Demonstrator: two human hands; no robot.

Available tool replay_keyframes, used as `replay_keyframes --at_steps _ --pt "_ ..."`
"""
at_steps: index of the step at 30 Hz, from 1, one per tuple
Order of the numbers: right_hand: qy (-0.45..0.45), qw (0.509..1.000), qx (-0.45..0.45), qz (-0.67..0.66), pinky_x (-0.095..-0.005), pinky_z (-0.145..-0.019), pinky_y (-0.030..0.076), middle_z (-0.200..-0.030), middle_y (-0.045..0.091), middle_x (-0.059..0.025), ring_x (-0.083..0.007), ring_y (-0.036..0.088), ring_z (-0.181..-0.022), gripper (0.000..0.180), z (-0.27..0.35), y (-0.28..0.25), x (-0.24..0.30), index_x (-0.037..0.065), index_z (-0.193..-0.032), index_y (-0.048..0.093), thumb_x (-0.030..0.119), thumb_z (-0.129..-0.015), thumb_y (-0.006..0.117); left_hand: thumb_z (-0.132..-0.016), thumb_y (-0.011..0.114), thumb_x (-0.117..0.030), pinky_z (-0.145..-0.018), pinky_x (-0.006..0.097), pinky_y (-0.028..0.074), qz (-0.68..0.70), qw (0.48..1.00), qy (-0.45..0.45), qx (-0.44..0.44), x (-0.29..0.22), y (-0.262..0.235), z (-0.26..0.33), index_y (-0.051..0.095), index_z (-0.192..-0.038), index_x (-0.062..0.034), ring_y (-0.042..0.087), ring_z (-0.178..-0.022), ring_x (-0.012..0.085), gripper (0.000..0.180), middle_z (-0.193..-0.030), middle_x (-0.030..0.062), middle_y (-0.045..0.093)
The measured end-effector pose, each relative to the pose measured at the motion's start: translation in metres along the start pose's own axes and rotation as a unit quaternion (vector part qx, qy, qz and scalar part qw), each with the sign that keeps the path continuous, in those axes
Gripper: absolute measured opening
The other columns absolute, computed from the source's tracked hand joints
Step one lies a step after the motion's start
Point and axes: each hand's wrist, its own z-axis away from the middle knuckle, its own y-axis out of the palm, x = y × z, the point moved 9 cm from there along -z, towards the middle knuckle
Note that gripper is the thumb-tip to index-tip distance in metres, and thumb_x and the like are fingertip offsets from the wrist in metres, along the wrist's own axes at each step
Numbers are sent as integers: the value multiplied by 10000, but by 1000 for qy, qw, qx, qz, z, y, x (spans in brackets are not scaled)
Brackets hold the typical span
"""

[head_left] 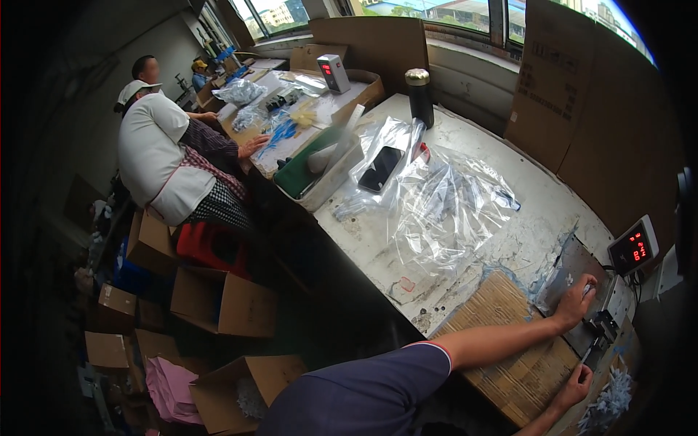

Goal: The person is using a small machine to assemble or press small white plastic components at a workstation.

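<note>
My left hand (576, 301) is closed over a metal plate on the bench, and a small pale piece shows at its fingertips; its kind is too small to tell. Below it, my right hand (576, 386) pinches a thin pale strip (586, 354). The strip's upper end reaches a small black-and-metal fixture (603, 325) beside the plate. Right of the right hand lies a heap of similar whitish-blue strips (611, 400). A worn corrugated cardboard sheet (502, 341) lies under my left forearm.
A display with red digits (632, 247) stands behind the fixture. Clear plastic bags (451, 211), a phone (381, 168), a black flask (419, 98) and a pale bin (334, 182) sit along the bench. At the far left a person (156, 145) works at another table; open cartons (222, 301) stand on the floor.
</note>
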Motion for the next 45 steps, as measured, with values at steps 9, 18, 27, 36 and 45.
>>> replay_keyframes --at_steps 9,18,27,36,45 --pt "-25 1000 0 13 -275 -765 468 -860 616 -9 -126 539 -798 183 0 2 0 7 -970 654 188 -999 656 -995 568 -114 -886 414 488 -18 1000 7 15 3 4 -4 522 -1194 -25 635 -1039 399 223 -1085 209 634" --pt "-10 1000 19 9 -291 -770 483 -848 628 -32 -148 553 -781 160 17 3 23 4 -966 651 162 -989 654 -1003 570 -131 -908 386 489 -45 998 -20 35 -3 1 5 531 -1202 -28 646 -1049 359 226 -1097 186 644" --pt "-35 999 -1 -7 -327 -688 512 -799 670 -99 -204 639 -722 51 8 22 96 16 -919 690 59 -898 708 -1023 601 -188 -727 291 484 -84 995 -54 14 -5 -24 -19 589 -1185 -49 582 -814 123 214 -897 59 636" --pt "15 998 -62 2 -311 -607 517 -778 694 -74 -183 656 -645 78 8 -17 76 30 -859 696 86 -845 747 -1013 626 -161 -567 215 417 -2 996 -81 29 -9 8 1 579 -1177 -30 525 -650 55 216 -836 29 650" --pt "15 998 -65 -13 -321 -608 522 -769 699 -73 -203 665 -645 79 13 -12 71 43 -849 691 93 -839 752 -988 617 -126 -583 223 401 10 995 -93 28 -8 -1 5 584 -1167 -34 496 -675 55 204 -829 7 605"
